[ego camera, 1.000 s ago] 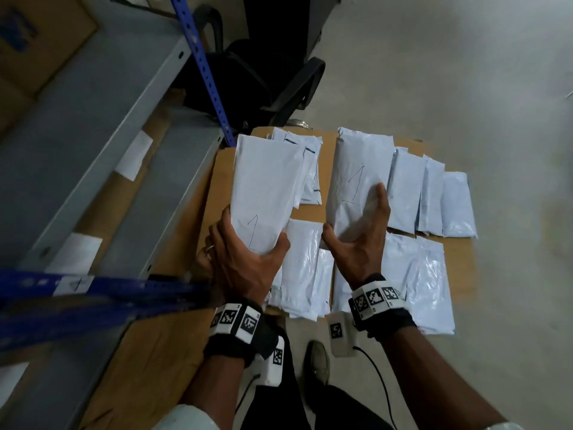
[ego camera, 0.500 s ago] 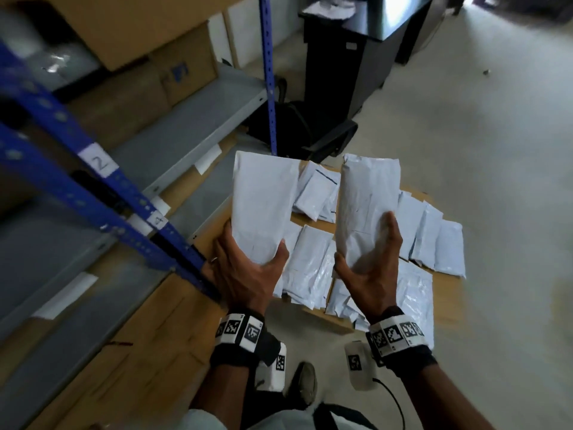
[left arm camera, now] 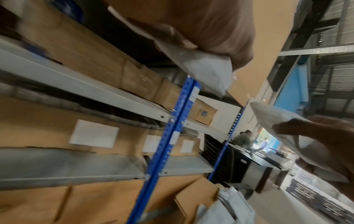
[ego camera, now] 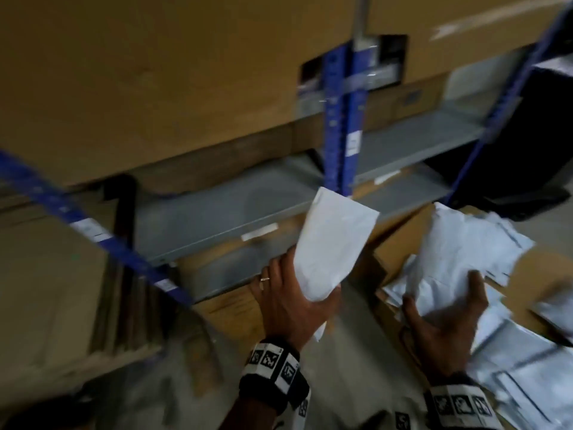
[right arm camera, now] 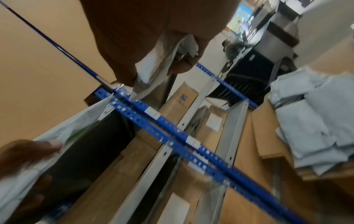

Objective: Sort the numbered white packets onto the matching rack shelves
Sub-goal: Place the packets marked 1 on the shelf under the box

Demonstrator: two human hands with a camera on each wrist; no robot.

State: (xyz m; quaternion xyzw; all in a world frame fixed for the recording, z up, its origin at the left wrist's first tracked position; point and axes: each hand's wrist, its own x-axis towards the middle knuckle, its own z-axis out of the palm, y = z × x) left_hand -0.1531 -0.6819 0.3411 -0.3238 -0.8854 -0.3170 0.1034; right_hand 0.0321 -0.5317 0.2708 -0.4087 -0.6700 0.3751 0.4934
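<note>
My left hand (ego camera: 293,302) grips a white packet (ego camera: 331,243) by its lower end and holds it up in front of the grey rack shelf (ego camera: 210,212). My right hand (ego camera: 443,324) grips a second white packet (ego camera: 455,246), held further right over the pile. No number shows on either packet in this blurred moment. In the left wrist view the left packet (left arm camera: 206,68) sticks out under my palm, and the right hand (left arm camera: 325,145) with its packet (left arm camera: 275,119) is beside it. The right wrist view shows its own packet (right arm camera: 151,74) and the left hand's packet (right arm camera: 65,134).
Blue rack uprights (ego camera: 341,125) carry small white labels (ego camera: 88,228). Large cardboard boxes (ego camera: 155,72) fill the upper shelf. Several more white packets (ego camera: 511,352) lie piled on a cardboard box (ego camera: 400,240) at the right. A dark chair (ego camera: 511,181) stands behind it.
Both hands have lifted their packets off the pile and swung left toward the rack. My head has turned from the pile to the shelves.
</note>
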